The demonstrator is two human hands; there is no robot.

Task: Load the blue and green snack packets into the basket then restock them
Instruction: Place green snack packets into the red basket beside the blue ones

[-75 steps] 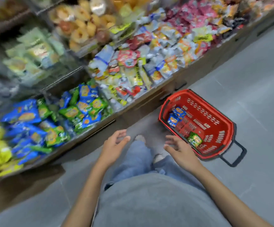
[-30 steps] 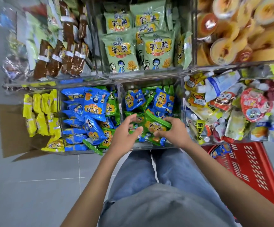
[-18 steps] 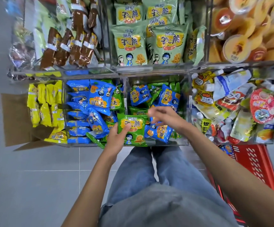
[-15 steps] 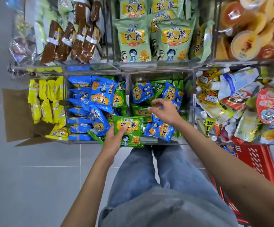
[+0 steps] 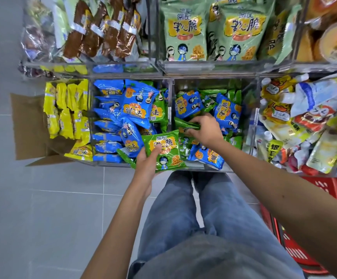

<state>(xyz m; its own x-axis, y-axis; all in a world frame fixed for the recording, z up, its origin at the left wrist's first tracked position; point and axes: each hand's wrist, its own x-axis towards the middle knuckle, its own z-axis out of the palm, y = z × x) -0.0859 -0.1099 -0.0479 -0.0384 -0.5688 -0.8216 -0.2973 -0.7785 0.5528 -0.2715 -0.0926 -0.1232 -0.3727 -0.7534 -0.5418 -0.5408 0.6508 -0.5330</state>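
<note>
The left hand (image 5: 147,165) grips a green foil snack packet with yellow lettering (image 5: 164,151) from below, thumb curled onto its printed face. This packet is face up at the front edge of the clear plastic shelf bin (image 5: 203,169), lying across the line of the bin's middle divider (image 5: 170,109). Its long axis runs front to back with a slight tilt. The lettered end points toward the back of the shelf and the cartoon end toward the person.

The right hand (image 5: 205,131) reaches into the right compartment, well apart from the left. Its fingers pinch a second green snack packet (image 5: 185,125), which shows mostly its narrow side. Its long axis runs left to right and its free end points toward the divider.

Blue snack packets with orange labels (image 5: 135,103) are heaped in the left compartment, and more blue and green ones lie mixed in the right. One blue packet (image 5: 208,157) rests at the front edge just beside the right wrist.

A red plastic shopping basket (image 5: 296,250) stands on the grey floor at the person's right, partly hidden by the right forearm. What it holds cannot be seen.

Yellow packets (image 5: 66,109) fill the section left of the bin, next to an open brown cardboard box (image 5: 28,125). Large pale green bags (image 5: 183,31) stand on the shelf above.
</note>
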